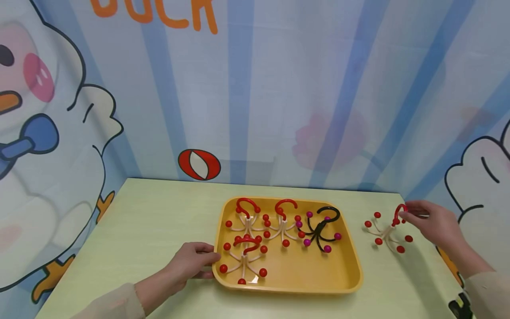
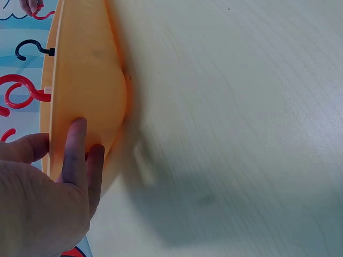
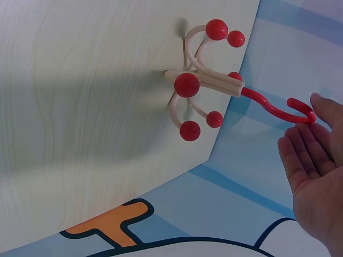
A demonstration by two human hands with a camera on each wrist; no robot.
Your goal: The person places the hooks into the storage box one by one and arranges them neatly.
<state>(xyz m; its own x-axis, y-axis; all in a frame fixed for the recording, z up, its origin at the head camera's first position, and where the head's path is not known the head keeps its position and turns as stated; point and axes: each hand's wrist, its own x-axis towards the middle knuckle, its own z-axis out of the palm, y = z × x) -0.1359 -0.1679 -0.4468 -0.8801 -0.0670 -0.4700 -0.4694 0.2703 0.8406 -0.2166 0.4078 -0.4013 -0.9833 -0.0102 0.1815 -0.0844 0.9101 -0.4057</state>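
My left hand (image 1: pixel 191 265) grips the left wall of a yellow tray (image 1: pixel 295 290), thumb over the rim and fingers along the outside in the left wrist view. At the right, my right hand (image 1: pixel 434 221) pinches the red hook (image 3: pixel 284 113) of a small rotating hook hanger (image 1: pixel 385 232) with cream arms and red ball tips. The hanger stands upright right of the tray; whether its lower end touches the table is unclear. Inside the tray are three similar cream-and-red hangers, at back left (image 1: pixel 249 223), back middle (image 1: pixel 283 226) and front left (image 1: pixel 244 261), plus a black hanger (image 1: pixel 318 230) with purple balls.
A pale wood-grain table (image 1: pixel 171 212) carries the tray. Behind it hangs a blue striped cloth (image 1: pixel 271 88) printed with cartoon ducks. A small dark object (image 1: pixel 460 305) shows at the lower right edge, partly behind the right sleeve.
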